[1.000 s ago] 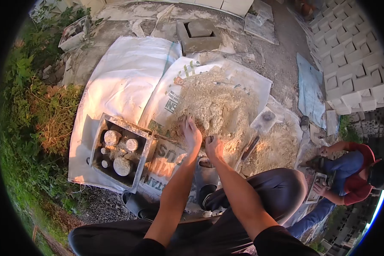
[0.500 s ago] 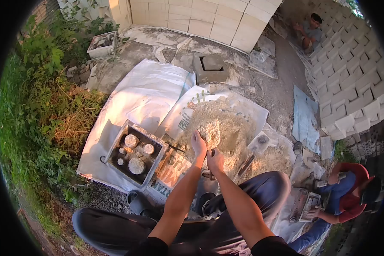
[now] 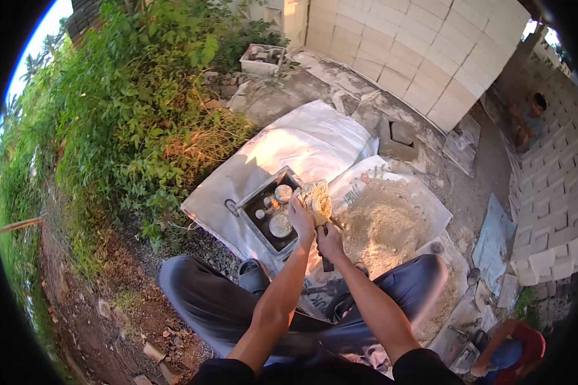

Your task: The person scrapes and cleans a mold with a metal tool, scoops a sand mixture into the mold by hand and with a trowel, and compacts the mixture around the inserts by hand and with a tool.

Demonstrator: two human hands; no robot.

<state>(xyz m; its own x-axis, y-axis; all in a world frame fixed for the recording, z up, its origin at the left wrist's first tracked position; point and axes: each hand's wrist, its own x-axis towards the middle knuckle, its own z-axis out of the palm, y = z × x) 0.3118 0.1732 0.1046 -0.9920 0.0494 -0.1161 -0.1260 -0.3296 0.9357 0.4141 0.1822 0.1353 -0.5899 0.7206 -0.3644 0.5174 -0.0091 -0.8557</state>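
Observation:
My right hand (image 3: 331,244) is closed around the dark handle of a trowel, whose blade is hidden under a heap of pale, crumbly mix (image 3: 318,200). Against the left side of that heap, my left hand (image 3: 301,221) is pressed with its fingers partly hidden by the mix. Just left of the hands lies an open rectangular mould box (image 3: 243,206) with a wire loop on its side. Inside it stand several round, mix-covered plugs (image 3: 280,225). To the right, a spread pile of loose sandy mix (image 3: 392,218) lies on sacks.
White sacks (image 3: 289,144) cover the ground. Behind them sits a grey hollow block (image 3: 398,138). Plants (image 3: 154,128) crowd the left. Stacked blocks (image 3: 555,186) line the right. A person in red (image 3: 526,350) works at lower right; another person (image 3: 530,122) sits farther back.
The view has swung left, so the scene sits farther right. Both hands, with the loaded trowel, have moved left towards the mould box and now overlap its right edge.

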